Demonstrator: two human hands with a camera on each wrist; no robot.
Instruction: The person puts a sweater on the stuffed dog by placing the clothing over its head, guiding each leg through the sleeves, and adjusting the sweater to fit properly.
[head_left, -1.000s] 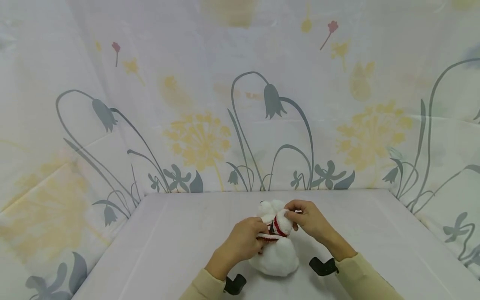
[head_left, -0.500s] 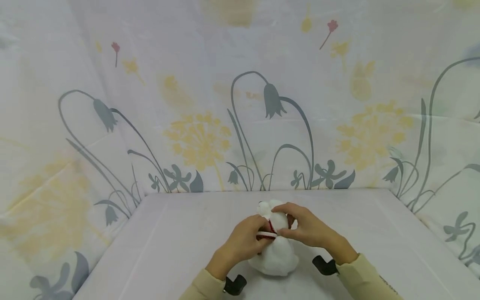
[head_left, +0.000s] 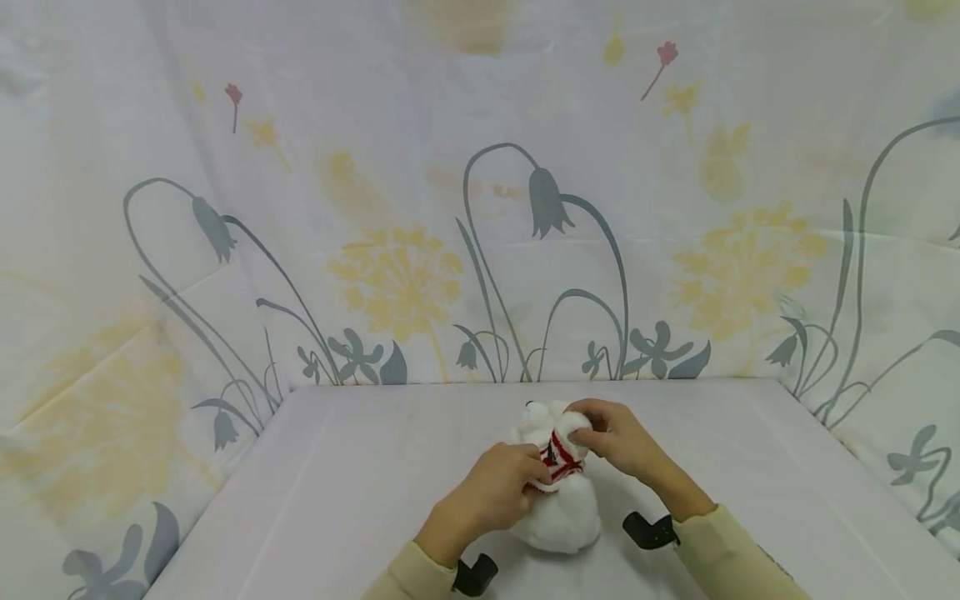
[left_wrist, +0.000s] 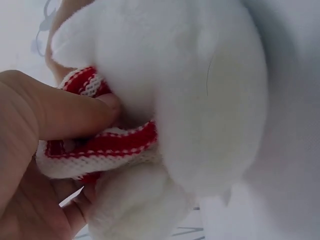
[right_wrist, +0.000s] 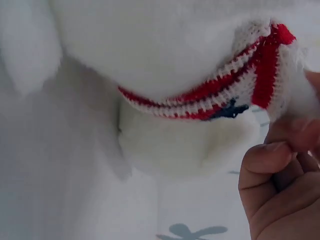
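Note:
A white plush toy [head_left: 558, 518] sits upright on the white surface with its back turned to me. Around its upper body is a red and white knitted sweater [head_left: 564, 467] with a dark patch, seen also in the right wrist view. My left hand [head_left: 497, 487] pinches the sweater's edge, thumb over the red and white band [left_wrist: 117, 145] and fingers beneath. On the toy's right side, my right hand [head_left: 621, 442] pinches its fluffy arm [right_wrist: 302, 100], which pokes out of the knitted sleeve [right_wrist: 267, 75]. The toy's front is mostly hidden.
A white-covered table [head_left: 375, 450] lies under the toy. Behind it rises a pale cloth [head_left: 480, 250] printed with grey and yellow flowers. Black wrist mounts [head_left: 648, 531] hang below both forearms, near the beige sleeves [head_left: 731, 554].
My right hand reached left over the toy's back, then drew back right to its arm. The left hand came slightly down, and more of the sweater's red and white knit now shows across the back.

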